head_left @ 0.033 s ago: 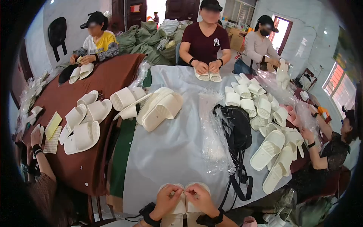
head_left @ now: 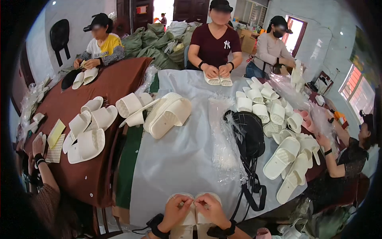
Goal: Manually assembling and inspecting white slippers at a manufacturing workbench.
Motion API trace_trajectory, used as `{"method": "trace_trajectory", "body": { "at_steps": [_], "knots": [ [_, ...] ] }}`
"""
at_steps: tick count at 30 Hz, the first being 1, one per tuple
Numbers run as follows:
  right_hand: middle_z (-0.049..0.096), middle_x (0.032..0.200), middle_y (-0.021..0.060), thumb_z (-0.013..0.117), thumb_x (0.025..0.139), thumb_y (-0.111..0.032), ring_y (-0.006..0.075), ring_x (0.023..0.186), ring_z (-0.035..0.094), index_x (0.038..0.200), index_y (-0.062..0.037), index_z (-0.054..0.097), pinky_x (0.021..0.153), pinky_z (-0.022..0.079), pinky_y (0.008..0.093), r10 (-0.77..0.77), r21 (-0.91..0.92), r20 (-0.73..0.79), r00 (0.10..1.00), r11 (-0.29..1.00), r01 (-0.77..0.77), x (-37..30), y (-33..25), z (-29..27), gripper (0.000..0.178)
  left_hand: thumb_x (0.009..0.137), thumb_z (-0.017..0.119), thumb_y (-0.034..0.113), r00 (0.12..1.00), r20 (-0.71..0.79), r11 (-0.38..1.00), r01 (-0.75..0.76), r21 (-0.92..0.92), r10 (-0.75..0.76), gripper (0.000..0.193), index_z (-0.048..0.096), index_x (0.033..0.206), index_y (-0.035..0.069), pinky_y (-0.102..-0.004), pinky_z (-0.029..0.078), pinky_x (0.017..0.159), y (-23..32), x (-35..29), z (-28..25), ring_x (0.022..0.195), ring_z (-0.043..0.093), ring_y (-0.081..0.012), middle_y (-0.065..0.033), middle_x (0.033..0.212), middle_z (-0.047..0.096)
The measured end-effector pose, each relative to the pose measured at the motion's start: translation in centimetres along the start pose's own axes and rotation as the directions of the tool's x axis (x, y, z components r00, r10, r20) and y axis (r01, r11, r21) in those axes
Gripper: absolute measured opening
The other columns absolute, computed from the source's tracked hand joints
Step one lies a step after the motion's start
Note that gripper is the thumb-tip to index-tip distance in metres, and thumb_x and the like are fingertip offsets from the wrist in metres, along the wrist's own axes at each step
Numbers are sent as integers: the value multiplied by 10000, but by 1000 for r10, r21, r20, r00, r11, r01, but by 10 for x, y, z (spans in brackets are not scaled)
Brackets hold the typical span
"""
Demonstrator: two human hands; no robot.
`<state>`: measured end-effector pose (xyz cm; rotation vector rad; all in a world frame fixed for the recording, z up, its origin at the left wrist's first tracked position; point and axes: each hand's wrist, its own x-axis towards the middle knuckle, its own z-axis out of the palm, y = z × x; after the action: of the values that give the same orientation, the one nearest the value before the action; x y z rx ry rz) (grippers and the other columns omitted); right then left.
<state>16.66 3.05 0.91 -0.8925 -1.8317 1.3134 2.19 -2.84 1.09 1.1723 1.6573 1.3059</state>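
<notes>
A pair of white slippers lies side by side at the near table edge, toes toward me. Over the left slipper is my left hand, its thumb and forefinger pinched together. My right hand mirrors it above the right slipper, fingertips also pinched. The two pinches almost meet over the gap between the slippers. Whatever they hold, if anything, is too small to make out. My hands cover part of both slippers, and dark bands circle my wrists.
White slippers pile up at the right, beside a black backpack and clear plastic wrap. More slippers stand ahead-left and on the brown-covered table. Several co-workers sit around; the person opposite handles another pair.
My hands and the slippers under them stay put. At the back right, a co-worker's hands and the white slipper they hold shift slightly.
</notes>
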Motion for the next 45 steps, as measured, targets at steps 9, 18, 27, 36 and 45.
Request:
{"method": "trace_trajectory", "body": {
  "at_steps": [9, 18, 27, 36, 45],
  "knots": [
    [561, 826, 74, 616, 797, -80, 174, 742, 568, 890, -8, 572, 625, 477, 267, 72, -52, 39, 997, 996, -70, 5, -2, -7, 125, 804, 648, 140, 998, -54, 1000, 28, -11, -28, 129, 634, 901, 55, -253, 444, 649, -5, 2, 2, 751, 546, -140, -45, 856, 594],
    [540, 816, 53, 603, 811, -71, 145, 746, 537, 868, -18, 566, 664, 443, 250, 40, -32, 51, 998, 999, -38, -1, 6, -1, 86, 795, 662, 161, 999, -12, 999, 44, 2, -44, 131, 638, 847, 44, -249, 432, 598, -10, 0, 1, 698, 559, -133, -39, 769, 599],
    [536, 831, 64, 592, 816, -68, 161, 740, 539, 894, -11, 573, 657, 442, 248, 34, -29, 58, 998, 999, -32, -2, 3, 2, 99, 805, 661, 174, 989, -2, 984, 144, -108, -145, 162, 619, 827, 19, -236, 444, 612, -8, -4, -1, 701, 545, -94, -37, 784, 608],
    [544, 853, 80, 585, 824, -71, 163, 744, 542, 910, -2, 573, 659, 441, 251, 108, -65, 41, 993, 992, -105, -1, -2, 3, 111, 781, 688, 182, 995, 1, 995, 101, -21, -101, 178, 621, 818, 21, -251, 447, 615, -15, -1, 1, 675, 558, -103, -44, 756, 622],
    [544, 851, 69, 607, 822, -84, 152, 727, 547, 908, -9, 578, 635, 449, 251, 117, -52, 37, 992, 992, -115, 0, 0, 0, 118, 788, 681, 180, 996, -40, 994, 79, -72, -82, 180, 623, 819, 13, -253, 451, 626, -14, -2, 3, 700, 576, -119, -56, 763, 632]
  ]
}}
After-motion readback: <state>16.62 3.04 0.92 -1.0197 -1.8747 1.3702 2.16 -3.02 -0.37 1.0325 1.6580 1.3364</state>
